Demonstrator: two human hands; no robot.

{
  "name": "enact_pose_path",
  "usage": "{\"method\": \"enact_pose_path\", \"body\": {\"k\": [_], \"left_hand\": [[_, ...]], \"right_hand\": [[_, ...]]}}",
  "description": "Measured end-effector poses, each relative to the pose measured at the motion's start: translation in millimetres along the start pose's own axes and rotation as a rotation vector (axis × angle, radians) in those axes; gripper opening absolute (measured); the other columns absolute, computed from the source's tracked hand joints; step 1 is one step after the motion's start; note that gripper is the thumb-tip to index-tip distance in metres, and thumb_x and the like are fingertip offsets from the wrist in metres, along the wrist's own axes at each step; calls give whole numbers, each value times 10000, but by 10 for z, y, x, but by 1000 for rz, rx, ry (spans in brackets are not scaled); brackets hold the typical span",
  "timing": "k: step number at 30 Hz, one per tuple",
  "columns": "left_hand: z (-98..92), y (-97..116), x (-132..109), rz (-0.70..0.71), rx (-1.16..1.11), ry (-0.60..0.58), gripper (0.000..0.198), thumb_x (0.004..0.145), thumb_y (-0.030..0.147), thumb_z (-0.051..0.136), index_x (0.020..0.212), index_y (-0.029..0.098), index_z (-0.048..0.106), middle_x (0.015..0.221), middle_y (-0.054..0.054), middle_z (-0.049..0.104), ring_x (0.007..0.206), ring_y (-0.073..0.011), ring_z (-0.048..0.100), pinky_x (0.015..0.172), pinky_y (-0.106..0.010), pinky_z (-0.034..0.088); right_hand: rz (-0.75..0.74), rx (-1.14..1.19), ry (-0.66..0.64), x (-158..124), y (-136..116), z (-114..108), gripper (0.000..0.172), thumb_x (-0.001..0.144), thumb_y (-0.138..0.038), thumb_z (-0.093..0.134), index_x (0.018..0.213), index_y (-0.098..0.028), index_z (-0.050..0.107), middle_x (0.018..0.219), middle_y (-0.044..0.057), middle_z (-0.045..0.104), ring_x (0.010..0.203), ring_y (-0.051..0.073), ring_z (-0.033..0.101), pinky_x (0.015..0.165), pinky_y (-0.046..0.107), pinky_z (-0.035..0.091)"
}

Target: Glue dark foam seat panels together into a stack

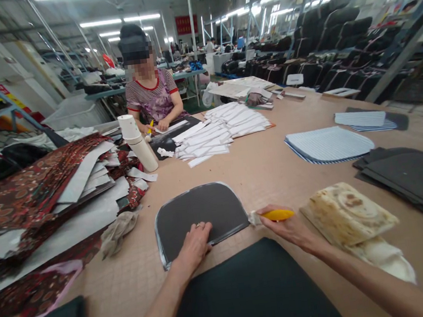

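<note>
A dark grey rounded panel (202, 213) lies flat on the table, a whitish wet-looking band along its edges. My left hand (196, 239) rests on its lower middle, fingers laid on the surface, a ring on one of them. At the panel's right corner, my right hand (280, 227) is closed round a brush with a yellow handle (278, 215). Its whitish, caked head (254, 218) touches that corner. Nearest to me, a larger dark green-black sheet (250, 296) lies just below the panel.
Patterned red-brown pieces (39, 188) are heaped at left, near a crumpled glove (119, 234) and white bottle (139, 146). At right stand a stained yellowish block (351, 211), striped pieces (330, 142) and grey sheets (412, 174). Across the table, a co-worker (154, 96) handles white strips (223, 126).
</note>
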State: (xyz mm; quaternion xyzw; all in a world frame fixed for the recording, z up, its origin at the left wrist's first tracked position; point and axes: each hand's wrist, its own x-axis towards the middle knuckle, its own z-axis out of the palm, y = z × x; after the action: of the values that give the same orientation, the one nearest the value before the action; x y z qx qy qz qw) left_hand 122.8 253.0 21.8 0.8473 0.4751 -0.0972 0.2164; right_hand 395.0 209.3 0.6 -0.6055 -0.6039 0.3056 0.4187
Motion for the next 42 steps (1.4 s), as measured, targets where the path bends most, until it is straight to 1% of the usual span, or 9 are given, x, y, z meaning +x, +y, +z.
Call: {"method": "enact_pose_path", "body": {"k": [5,9,17,22,25,28,32,39,42], "left_hand": [[-39,-5,-29,11,22,-4,296,744,112,514,1027,197,493,1108,-70,550,1014,-230,493,913,-380,399],[-63,10,-72,13,53,-15,239,760,124,511,987,199,506,1091,-60,556,1000,-223,504,901,-379,422],[114,-24,-39,-4,103,26,334,813,51,302,1028,170,529,1115,-115,562,1069,-285,515,821,-453,505],[212,-74,-2,-10,102,77,344,782,46,358,1055,168,528,1118,-114,573,1064,-295,523,813,-451,525],[204,-75,-6,-14,94,92,356,784,45,342,1059,175,526,1113,-106,579,1058,-280,528,818,-437,526],[182,-70,-16,-19,77,97,352,788,56,330,1061,170,522,1112,-109,580,1058,-282,526,813,-435,525],[168,-75,-24,-17,48,92,354,788,72,319,1067,171,514,1123,-116,574,1060,-286,517,818,-440,516],[176,-78,-9,-20,39,51,364,767,71,350,1079,184,499,1138,-128,556,1077,-299,500,826,-454,502],[185,-77,2,-29,36,47,371,762,60,348,1080,181,497,1136,-136,553,1078,-308,501,824,-466,497]], "right_hand": [[97,73,96,187,-102,-65,239,695,-414,601,814,-227,688,873,42,699,848,235,628,789,360,478],[159,203,162,643,-203,141,372,637,-473,613,842,-173,691,790,60,694,698,214,614,629,323,482],[73,302,19,1439,-487,1166,369,640,-429,601,880,-166,698,864,57,702,749,206,622,662,299,478],[5,343,-128,1616,-607,1795,348,647,-412,612,885,-172,694,845,39,704,770,199,638,708,293,494],[-23,340,-193,1647,-619,2012,316,642,-389,621,865,-178,698,810,29,704,745,194,641,710,298,503],[-32,301,-179,1699,-531,2013,263,634,-352,627,831,-194,701,811,22,704,767,199,643,767,317,498],[-5,219,-32,1773,-363,1799,250,663,-345,587,829,-188,691,873,47,704,864,229,634,871,376,459],[-2,195,38,1748,-297,1743,250,652,-365,605,814,-198,696,862,27,715,843,210,654,820,326,495],[47,142,135,1705,-181,1532,218,635,-337,588,770,-202,692,820,20,713,833,214,654,822,337,486]]}}
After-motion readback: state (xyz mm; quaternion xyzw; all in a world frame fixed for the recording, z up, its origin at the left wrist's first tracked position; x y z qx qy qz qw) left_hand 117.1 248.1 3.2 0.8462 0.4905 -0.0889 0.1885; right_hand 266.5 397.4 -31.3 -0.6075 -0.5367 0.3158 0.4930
